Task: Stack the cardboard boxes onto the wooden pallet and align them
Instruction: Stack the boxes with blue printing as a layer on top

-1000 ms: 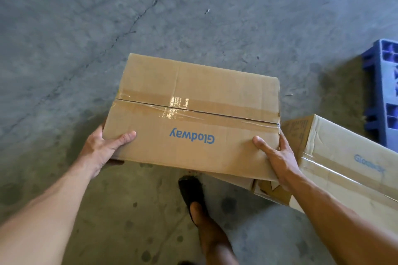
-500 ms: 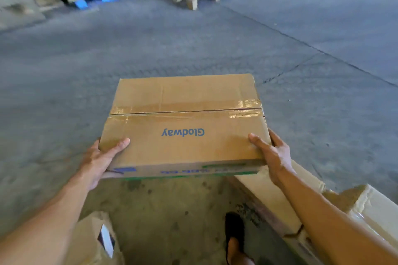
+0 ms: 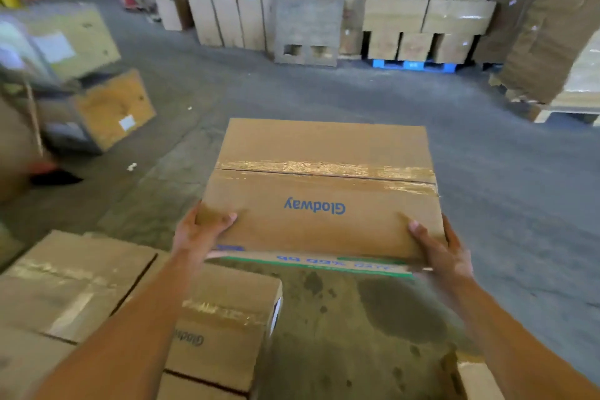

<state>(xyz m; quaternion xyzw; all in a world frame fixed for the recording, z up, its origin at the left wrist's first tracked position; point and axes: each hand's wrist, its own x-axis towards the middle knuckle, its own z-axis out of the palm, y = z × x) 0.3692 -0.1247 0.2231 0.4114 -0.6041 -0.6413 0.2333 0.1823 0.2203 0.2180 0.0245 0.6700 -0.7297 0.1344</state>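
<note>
I carry a taped cardboard box (image 3: 321, 185) printed "Glodway" in front of me, above the concrete floor. My left hand (image 3: 198, 232) grips its near left corner and my right hand (image 3: 438, 245) grips its near right corner. Low on the left lies a group of similar taped cardboard boxes (image 3: 81, 282), one of them marked "Glodway" (image 3: 224, 328); what they rest on is hidden. No wooden pallet under them shows in this view.
Tall stacks of boxes (image 3: 422, 13) stand along the far wall, one on a blue pallet (image 3: 412, 65). An upright wooden pallet (image 3: 308, 19) leans there. Wooden crates (image 3: 110, 110) sit at the left. A box corner (image 3: 474, 377) shows at bottom right. Grey floor (image 3: 487, 156) lies ahead.
The view has swung left and up across the warehouse while I carry the box. Boxes on the lower left and the far stacks have come into sight. My grip is unchanged.
</note>
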